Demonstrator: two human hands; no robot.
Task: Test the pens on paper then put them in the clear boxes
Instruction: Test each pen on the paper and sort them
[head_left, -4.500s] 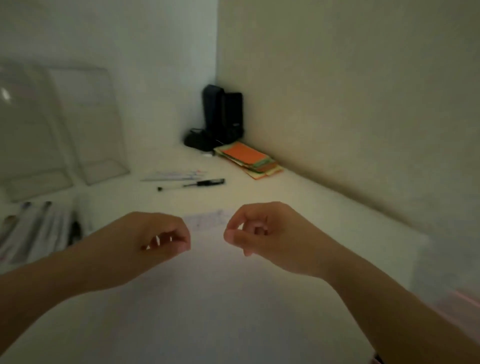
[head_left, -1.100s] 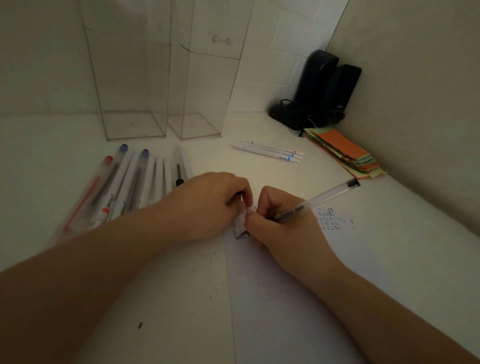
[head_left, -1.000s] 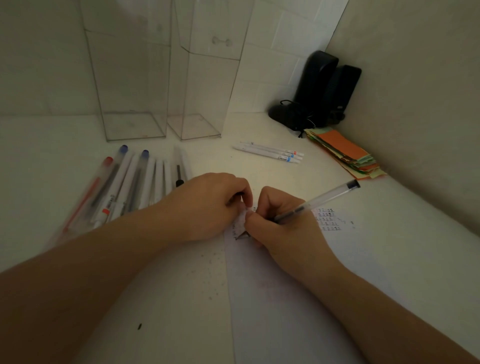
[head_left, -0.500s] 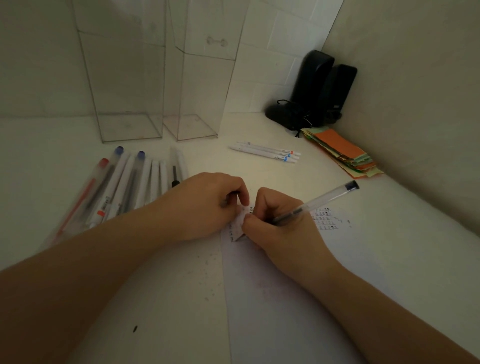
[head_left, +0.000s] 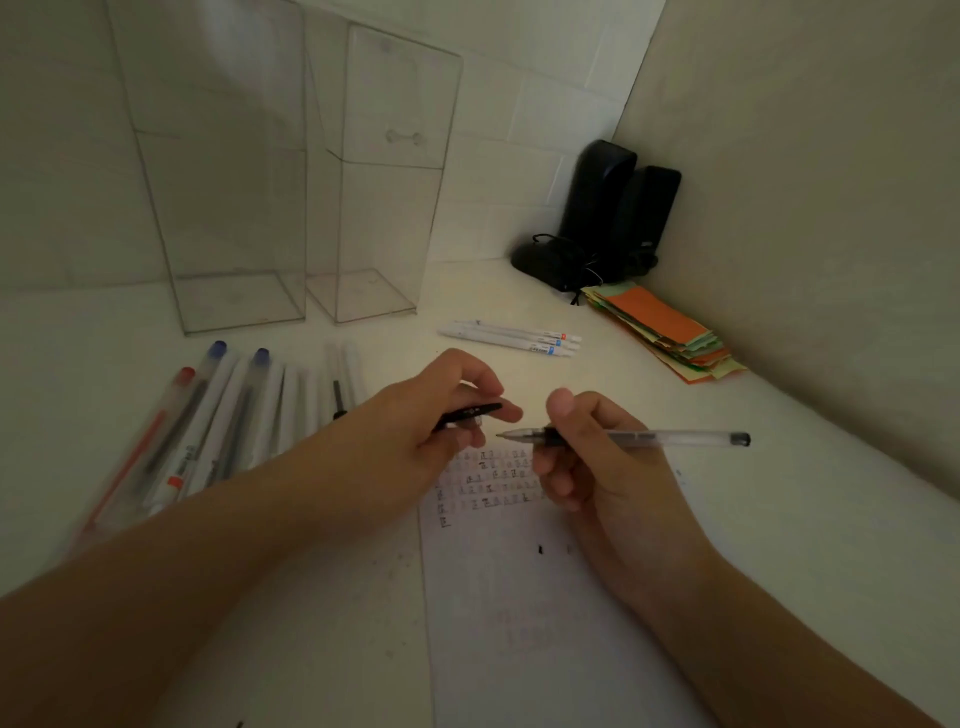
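Step in hand: recapping the clear pen (head_left: 639, 438) looks like the job now; its bare tip points left at the black cap (head_left: 470, 412), with a small gap between them.
How to do it well: my judgement is to line the cap's open end up with the tip, keep both level, and slide the two together along the pen's own line until the cap seats; coming in at an angle risks jabbing ink onto a finger.
Left hand: the left hand (head_left: 415, 426) hovers above the table (head_left: 779, 519), its thumb and fingers pinching the cap, which lies nearly level and slants up to the right.
Right hand: the right hand (head_left: 587, 467) grips the pen near its writing end, thumb on top and fingers curled beneath; the barrel runs out to the right, roughly level.
Paper: the paper (head_left: 519, 597) lies under both hands, rows of small ink marks near its top edge.
Pens waiting: a row of pens (head_left: 228, 415) lies to the left on the table, and three white pens (head_left: 511, 338) lie further back.
Clear boxes: two clear boxes (head_left: 291, 208) stand upright side by side at the back left; they look empty, so in my view sorting has barely begun.
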